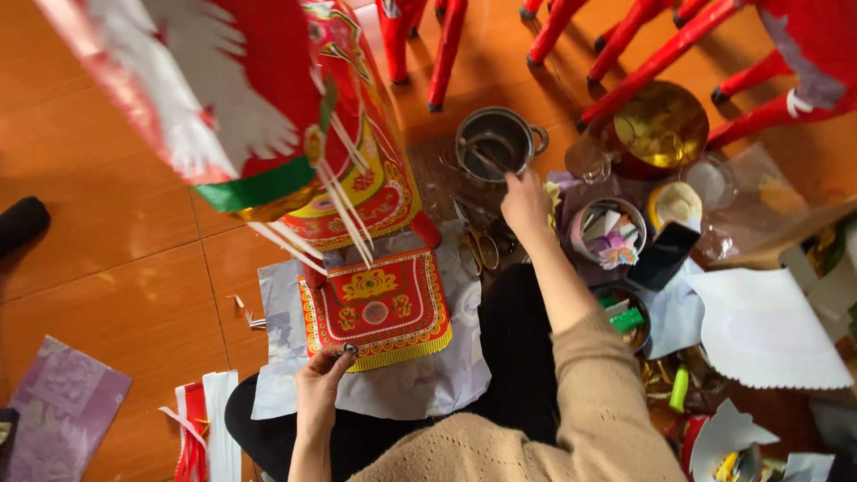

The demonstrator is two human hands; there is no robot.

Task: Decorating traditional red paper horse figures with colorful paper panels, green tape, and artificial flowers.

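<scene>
Left hand [320, 379] pinches the red-gold panel's [375, 308] bottom edge on grey paper [446, 375] over the lap, right hand [525, 203], fingers loosely curled and empty, reaches at the steel pot [494, 143] on the orange tile floor [116, 223] amid red legs [446, 54] and paper scraps [759, 330].

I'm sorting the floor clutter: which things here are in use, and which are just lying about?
In use: left hand on red and gold paper panel; right hand at steel pot; scissors.

Lying about: phone, purple paper, white sheet, bowl of scraps.
</scene>
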